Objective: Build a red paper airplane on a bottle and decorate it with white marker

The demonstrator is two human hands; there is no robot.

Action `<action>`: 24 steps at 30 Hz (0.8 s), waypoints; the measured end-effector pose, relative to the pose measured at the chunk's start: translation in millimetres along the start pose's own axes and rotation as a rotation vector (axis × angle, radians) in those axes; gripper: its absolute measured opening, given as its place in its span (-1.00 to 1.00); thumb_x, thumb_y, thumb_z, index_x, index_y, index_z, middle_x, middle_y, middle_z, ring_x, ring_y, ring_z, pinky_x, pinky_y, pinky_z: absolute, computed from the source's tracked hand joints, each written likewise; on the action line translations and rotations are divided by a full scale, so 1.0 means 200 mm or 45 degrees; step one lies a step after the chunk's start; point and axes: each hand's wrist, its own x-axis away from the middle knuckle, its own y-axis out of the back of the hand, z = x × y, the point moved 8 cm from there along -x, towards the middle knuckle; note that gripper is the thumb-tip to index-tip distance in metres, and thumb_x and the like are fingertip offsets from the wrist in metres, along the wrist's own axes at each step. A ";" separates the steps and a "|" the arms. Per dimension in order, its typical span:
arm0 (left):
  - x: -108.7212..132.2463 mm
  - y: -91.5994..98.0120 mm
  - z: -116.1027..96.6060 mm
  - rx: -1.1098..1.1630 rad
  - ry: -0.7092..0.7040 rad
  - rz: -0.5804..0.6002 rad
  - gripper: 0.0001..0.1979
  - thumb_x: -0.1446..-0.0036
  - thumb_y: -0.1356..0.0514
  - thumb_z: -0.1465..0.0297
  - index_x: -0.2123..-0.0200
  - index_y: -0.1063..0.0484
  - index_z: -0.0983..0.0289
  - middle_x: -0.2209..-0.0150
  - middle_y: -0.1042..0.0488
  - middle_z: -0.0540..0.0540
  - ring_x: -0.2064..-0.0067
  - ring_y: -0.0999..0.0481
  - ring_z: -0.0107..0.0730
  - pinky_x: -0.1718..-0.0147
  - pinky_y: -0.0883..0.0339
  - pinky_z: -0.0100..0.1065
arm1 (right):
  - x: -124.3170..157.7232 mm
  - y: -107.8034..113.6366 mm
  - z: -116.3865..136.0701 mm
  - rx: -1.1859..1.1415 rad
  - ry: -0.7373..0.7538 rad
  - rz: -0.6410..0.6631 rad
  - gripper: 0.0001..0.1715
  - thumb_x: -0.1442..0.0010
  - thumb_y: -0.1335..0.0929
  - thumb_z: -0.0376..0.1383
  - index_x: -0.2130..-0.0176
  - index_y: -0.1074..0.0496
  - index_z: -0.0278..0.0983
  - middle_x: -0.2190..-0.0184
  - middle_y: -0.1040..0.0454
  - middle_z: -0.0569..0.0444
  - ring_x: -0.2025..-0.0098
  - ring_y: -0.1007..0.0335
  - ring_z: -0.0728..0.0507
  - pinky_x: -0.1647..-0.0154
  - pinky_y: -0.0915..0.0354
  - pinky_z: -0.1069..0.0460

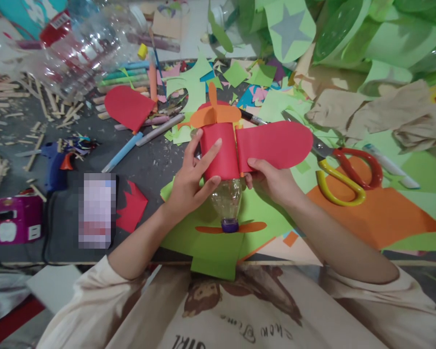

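A clear plastic bottle (226,198) wrapped in red paper lies with its purple cap (230,225) toward me. An orange paper strip (252,227) crosses behind the cap, and orange paper fins (215,114) stand at the far end. My left hand (185,186) is closed around the bottle's left side, fingers over the red wrap. My right hand (272,180) pinches the near edge of a red paper wing (279,144), thumb on top. The wing's straight end meets the bottle's right side, where an orange edge shows; whether it is stuck there I cannot tell.
Another red paper wing (129,107) lies back left. Scissors (343,182) rest on orange paper at right. At left are a blue glue gun (54,165), a phone (96,211), a purple box (19,220) and wooden sticks. Paper scraps, markers and clear bottles (90,48) fill the back.
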 end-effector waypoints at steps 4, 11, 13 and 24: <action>0.00 0.00 0.00 0.003 0.010 -0.012 -0.40 -0.36 0.13 -0.04 -0.41 0.11 -0.15 -0.47 0.17 0.08 -0.48 0.10 0.07 -0.29 -0.18 0.03 | 0.00 0.00 0.00 0.010 -0.013 -0.017 -0.65 -0.13 -0.43 -0.20 0.62 -0.44 -0.26 0.68 -0.39 0.15 0.64 -0.29 0.01 0.51 -0.36 0.08; 0.00 0.00 -0.01 -0.036 -0.027 -0.002 -0.37 -0.37 0.14 -0.03 -0.42 0.08 -0.02 -0.47 0.16 0.18 -0.48 0.11 0.09 -0.33 -0.07 0.11 | -0.01 0.00 -0.01 -0.012 -0.032 -0.025 -0.65 -0.10 -0.44 -0.19 0.63 -0.44 -0.26 0.69 -0.39 0.15 0.64 -0.30 0.01 0.54 -0.35 0.08; 0.00 0.01 -0.01 -0.034 -0.020 -0.003 -0.38 -0.37 0.14 -0.02 -0.42 0.07 -0.02 -0.47 0.16 0.18 -0.48 0.11 0.10 -0.33 -0.08 0.10 | 0.00 0.00 -0.01 -0.001 -0.031 -0.020 -0.64 -0.11 -0.44 -0.19 0.63 -0.44 -0.26 0.69 -0.40 0.15 0.64 -0.30 0.01 0.52 -0.35 0.09; -0.01 0.01 -0.02 -0.018 -0.059 -0.016 -0.37 -0.38 0.13 -0.02 -0.42 0.05 0.03 -0.46 0.12 0.25 -0.48 0.08 0.07 -0.35 -0.05 0.08 | 0.00 0.00 0.00 0.001 -0.023 -0.018 -0.67 -0.13 -0.44 -0.22 0.61 -0.45 -0.26 0.68 -0.40 0.16 0.64 -0.30 0.02 0.54 -0.34 0.10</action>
